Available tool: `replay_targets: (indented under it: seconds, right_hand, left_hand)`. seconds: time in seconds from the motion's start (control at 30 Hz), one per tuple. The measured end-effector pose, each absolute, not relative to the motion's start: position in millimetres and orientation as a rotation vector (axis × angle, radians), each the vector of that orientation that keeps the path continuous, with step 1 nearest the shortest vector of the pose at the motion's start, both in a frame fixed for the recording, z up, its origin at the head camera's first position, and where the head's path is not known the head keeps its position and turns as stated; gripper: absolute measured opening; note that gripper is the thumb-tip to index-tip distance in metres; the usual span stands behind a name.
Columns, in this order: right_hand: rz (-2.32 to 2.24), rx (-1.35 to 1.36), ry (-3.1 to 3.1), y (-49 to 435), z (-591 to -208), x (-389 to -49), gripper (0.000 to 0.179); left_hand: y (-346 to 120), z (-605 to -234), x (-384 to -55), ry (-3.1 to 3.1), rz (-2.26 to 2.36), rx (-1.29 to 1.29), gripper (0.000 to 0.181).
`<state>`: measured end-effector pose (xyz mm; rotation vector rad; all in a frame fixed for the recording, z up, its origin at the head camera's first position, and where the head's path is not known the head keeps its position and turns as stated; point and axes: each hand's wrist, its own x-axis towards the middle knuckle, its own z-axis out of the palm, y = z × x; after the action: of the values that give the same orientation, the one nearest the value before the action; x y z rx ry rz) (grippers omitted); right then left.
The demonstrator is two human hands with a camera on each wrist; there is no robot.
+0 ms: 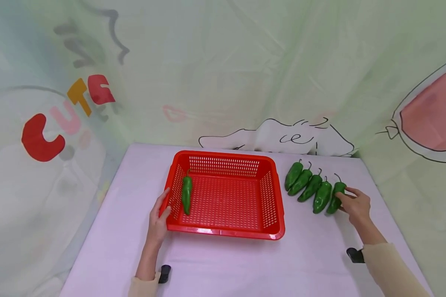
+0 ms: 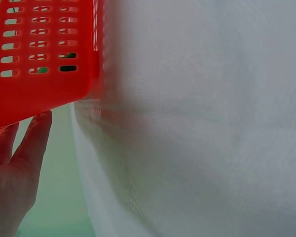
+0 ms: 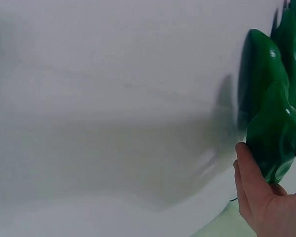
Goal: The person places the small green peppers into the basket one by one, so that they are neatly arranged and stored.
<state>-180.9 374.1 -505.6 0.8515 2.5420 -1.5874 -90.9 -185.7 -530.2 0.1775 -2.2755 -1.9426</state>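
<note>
My left hand (image 1: 158,220) holds the left rim of a red plastic basket (image 1: 223,232), thumb and fingers spread along the edge. In the left wrist view its straight fingers (image 2: 33,140) meet the rim beside the slotted wall. Inside the basket, near the left wall, lies one long green pepper (image 1: 186,194). Over on the right, my right hand (image 1: 358,205) grips the rightmost green pepper (image 1: 336,197) of a row. The right wrist view shows this pepper (image 3: 272,140) between thumb and fingers, its lower end overlapping its neighbour.
Several more green peppers (image 1: 309,187) lie side by side, slanted, between the basket and my right hand. A pale cloth covers the table (image 1: 241,268). Printed fabric (image 1: 223,74) hangs behind and at both sides. Each wrist carries a black device (image 1: 165,274).
</note>
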Motion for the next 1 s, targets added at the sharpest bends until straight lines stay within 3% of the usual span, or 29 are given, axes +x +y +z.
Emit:
replay_targets:
  seconds: [0.43,1.0]
  right_hand:
    - [-1.805,0.675,2.442,340,-470,-189,0.064]
    - [-1.621,0.421,2.545,262,-449,-195,0.057]
  left_hand:
    - [-186,-528,-89,-2.259,-1.950,0.188,0.055]
    - [-184,-530,-90,-2.259,-1.933,0.176,0.055]
